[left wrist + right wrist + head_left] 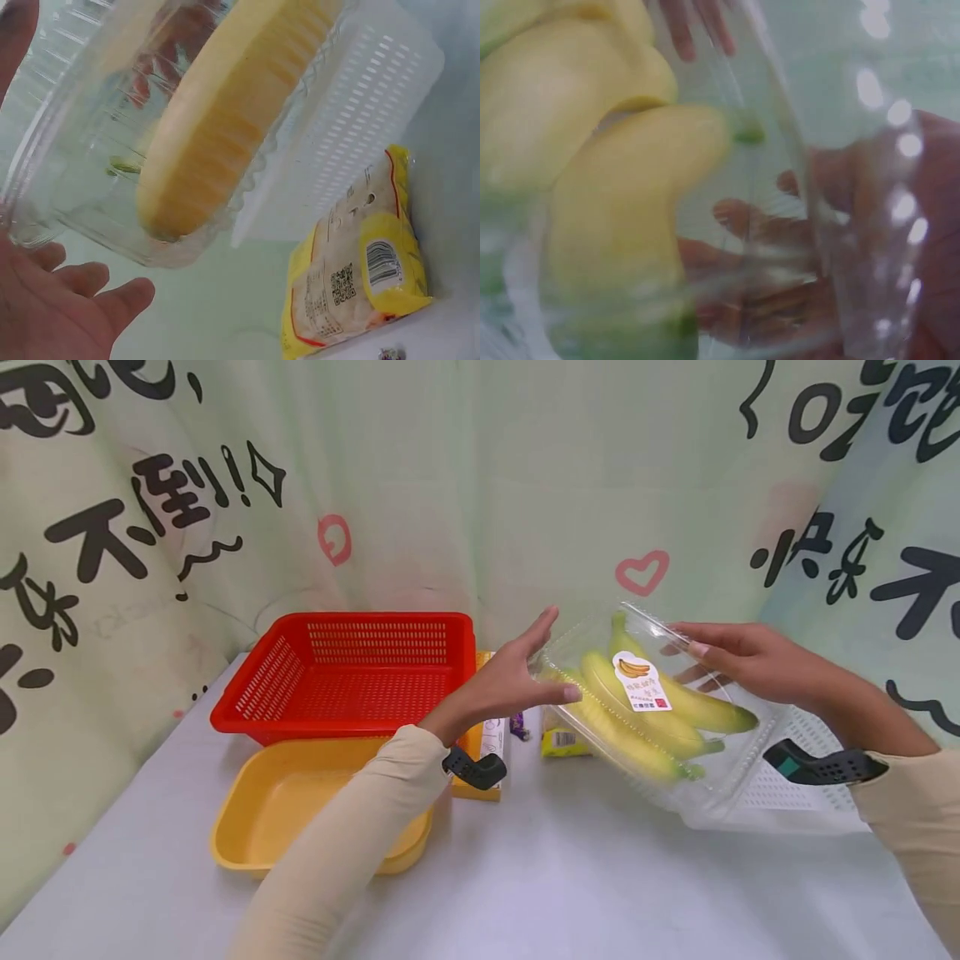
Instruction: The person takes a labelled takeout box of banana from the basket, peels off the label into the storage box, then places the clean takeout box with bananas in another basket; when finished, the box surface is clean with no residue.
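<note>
White table [525, 877], red basket [352, 697], clear box [731, 760] of bananas [667, 731], right fingers [711, 657] gripping it, left fingers [538, 628] spread wide

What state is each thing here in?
Clear box: looks closed, tilted, held
Bananas: inside it, mostly yellow
Right hand: gripping box
Left hand: beside box, touching unclear
Red basket: upright
Yellow basin: upright
White basket: partly hidden
Yellow packet: plump
Yellow carton: partly hidden
Purple item: too small to tell
Wristbands: worn

L: tub [288, 789] in front of basket [375, 693], on bench [562, 877]. Ctr: packet [564, 742]. R: bananas [667, 725] in box [738, 758], box prob. above second basket [798, 800].
</note>
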The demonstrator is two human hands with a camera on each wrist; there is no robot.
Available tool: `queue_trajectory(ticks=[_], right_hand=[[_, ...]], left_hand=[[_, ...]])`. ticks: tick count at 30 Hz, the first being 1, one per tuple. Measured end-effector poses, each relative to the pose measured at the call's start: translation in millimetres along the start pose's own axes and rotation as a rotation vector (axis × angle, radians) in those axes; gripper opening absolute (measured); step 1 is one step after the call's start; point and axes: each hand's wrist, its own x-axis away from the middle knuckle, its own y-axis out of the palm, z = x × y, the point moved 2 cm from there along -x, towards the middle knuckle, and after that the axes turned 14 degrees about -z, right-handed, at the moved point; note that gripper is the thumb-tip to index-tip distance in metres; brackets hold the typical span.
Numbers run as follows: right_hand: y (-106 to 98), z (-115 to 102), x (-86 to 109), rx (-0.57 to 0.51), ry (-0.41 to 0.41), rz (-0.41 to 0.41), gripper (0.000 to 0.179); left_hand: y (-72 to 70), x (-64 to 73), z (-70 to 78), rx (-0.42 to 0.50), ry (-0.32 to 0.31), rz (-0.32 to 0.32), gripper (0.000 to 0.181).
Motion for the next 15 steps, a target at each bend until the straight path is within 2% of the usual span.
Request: queue_trajectory(ticks=[5,8,10,15], right_hand=[[8,-11,-6.7,-0.004,-0.027,-0.041,0.048],[11,-16,-8.4,0.01,-0.031,-0.04,0.048],[13,-20,-9.2,0.006,-0.043,-0.038,0.047],[22,-27,-14.6,-0.023,-0.112,-0.051,0.047]], left_hand=[[0.1,11.9,3.1,0.114,0.091,-0.032,0.114],[0.1,17.6,5.2,0.108,0.14,-0.048,0.116],[0.0,23.0,7.1,0.105,0.142,-0.053,0.115],[-2.8,42.9,13.8,0.07,0.075,-0.017,0.112]])
